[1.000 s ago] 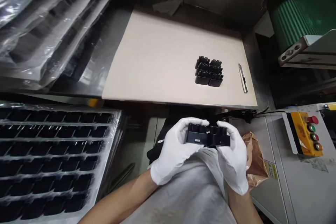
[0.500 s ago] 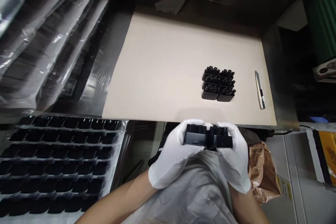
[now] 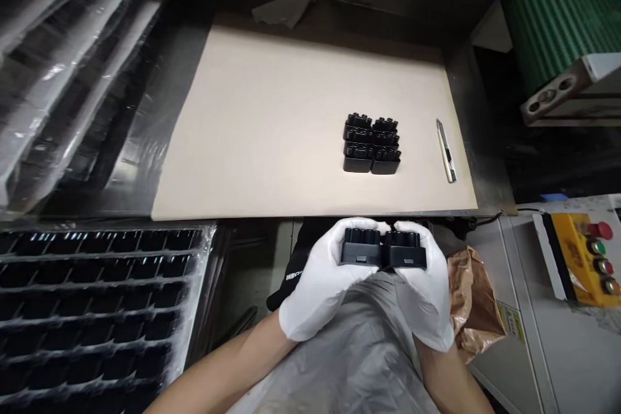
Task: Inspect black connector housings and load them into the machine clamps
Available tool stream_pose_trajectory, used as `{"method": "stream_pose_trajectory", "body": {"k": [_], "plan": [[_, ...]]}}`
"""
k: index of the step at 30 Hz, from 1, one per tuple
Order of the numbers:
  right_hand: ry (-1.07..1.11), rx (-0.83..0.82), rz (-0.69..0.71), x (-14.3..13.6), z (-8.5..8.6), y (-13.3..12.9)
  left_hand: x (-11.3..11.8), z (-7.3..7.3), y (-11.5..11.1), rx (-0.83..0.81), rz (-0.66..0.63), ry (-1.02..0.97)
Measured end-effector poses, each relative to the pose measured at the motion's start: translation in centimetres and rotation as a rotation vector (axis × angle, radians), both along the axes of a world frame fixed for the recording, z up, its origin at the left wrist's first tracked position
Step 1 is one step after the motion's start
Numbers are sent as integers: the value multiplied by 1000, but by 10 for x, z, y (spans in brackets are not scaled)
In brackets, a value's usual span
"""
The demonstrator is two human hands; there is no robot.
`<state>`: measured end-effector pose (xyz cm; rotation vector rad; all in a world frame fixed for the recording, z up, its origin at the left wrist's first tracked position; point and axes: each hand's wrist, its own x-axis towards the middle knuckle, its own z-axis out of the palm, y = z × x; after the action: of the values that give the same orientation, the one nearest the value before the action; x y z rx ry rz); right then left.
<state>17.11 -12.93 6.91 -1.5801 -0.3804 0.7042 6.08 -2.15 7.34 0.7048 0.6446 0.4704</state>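
My left hand (image 3: 323, 278), in a white glove, is closed round a black plastic part (image 3: 360, 248) with a row of short tubes on its top. A matching black part (image 3: 406, 250) is gripped by my gloved right hand (image 3: 427, 284). Both parts are held side by side, tubes upward, just off the table's front edge. Each shows a small slot low on the side facing me. Beyond them, a block of several similar black parts (image 3: 371, 145) stands in two columns on the beige sheet (image 3: 262, 129).
A utility knife (image 3: 446, 152) lies right of the block. At lower left is a tray of black pieces (image 3: 97, 301), with plastic-wrapped trays (image 3: 82, 71) above it. On the right are a yellow button box (image 3: 577, 259), brown paper (image 3: 473, 304) and a green ribbed object (image 3: 567, 22).
The camera view has swung right, so the table and the block appear further left. The right-hand part has turned, and its slot now shows. Both hands keep their grip.
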Motion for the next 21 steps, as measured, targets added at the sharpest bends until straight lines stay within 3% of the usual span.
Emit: {"method": "stream_pose_trajectory", "body": {"k": [10,21], "plan": [[117,177,-29,9,-9,-30,14,1,-24,42,-92,-37],[83,196,11,17,-6,-25,19,5,-23,23,-95,-25]]}}
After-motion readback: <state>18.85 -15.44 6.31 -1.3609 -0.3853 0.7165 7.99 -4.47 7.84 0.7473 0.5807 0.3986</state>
